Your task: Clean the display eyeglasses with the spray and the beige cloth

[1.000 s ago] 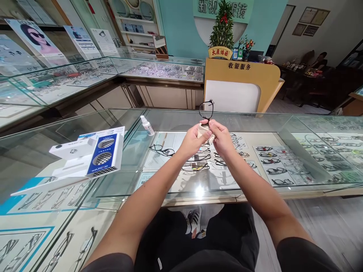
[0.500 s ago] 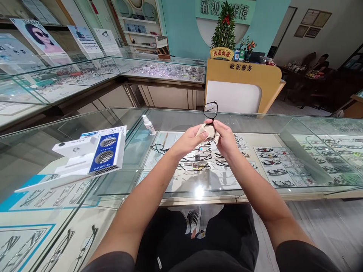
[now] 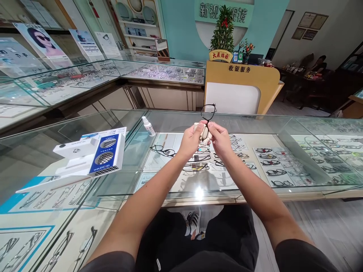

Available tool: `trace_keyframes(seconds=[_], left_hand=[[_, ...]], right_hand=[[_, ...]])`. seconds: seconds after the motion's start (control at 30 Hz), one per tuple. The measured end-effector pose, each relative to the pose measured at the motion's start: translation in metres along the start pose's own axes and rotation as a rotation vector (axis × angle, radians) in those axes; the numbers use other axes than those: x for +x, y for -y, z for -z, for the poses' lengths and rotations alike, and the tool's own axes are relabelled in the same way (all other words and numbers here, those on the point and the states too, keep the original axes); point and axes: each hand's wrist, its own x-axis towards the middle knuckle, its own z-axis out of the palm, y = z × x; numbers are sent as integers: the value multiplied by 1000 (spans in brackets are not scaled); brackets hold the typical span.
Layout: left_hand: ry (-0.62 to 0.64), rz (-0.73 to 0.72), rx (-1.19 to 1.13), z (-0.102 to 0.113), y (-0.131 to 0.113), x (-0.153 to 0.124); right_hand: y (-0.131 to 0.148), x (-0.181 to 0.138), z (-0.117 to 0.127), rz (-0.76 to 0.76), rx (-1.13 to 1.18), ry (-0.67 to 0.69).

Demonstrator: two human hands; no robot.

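Observation:
Over the glass counter (image 3: 255,124) I hold a pair of black-framed glasses (image 3: 208,112) upright, one lens ring sticking up above my fingers. My left hand (image 3: 192,139) is closed on a small beige cloth (image 3: 202,133) pressed round the lower lens. My right hand (image 3: 218,138) pinches the frame from the right side, touching the cloth. The lower part of the glasses is hidden between my fingers.
A small white spray bottle (image 3: 148,126) stands on the counter to the left. A blue and white display box (image 3: 95,153) sits further left. Several glasses lie inside the case (image 3: 272,162) under the glass. A yellow cashier desk (image 3: 241,85) stands beyond.
My hands and the glasses drifted slightly, the frame tilting a little; the left fingers have shifted the cloth on the lens. The view moved a bit.

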Motion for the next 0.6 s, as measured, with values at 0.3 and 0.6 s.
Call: trace_keyframes(seconds=[0.3,0.6], left_hand=[[212,76,28,14,-7,0],[-50,43,8,0,-6,-4]], right_hand=[[4,6,10,-30,6,-23],[-2,1,-1,-67,69,57]])
